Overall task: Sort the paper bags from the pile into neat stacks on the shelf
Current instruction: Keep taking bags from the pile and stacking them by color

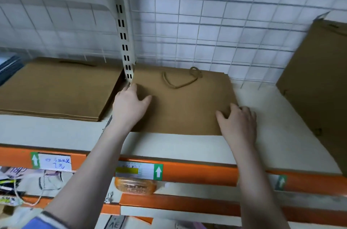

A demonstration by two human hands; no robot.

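Both hands press bag

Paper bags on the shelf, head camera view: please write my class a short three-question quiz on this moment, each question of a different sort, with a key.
1. True or false: the middle stack of paper bags stands upright against the wire grid.
2. Which hand touches the stack's edge nearest the slotted upright post? A) left hand B) right hand C) neither
3. Fill in: the rope handle lies on ___ of the middle stack.

Key
1. False: it lies flat on the shelf.
2. A. The left hand rests on that side; the right hand rests on the opposite near corner.
3. Top.
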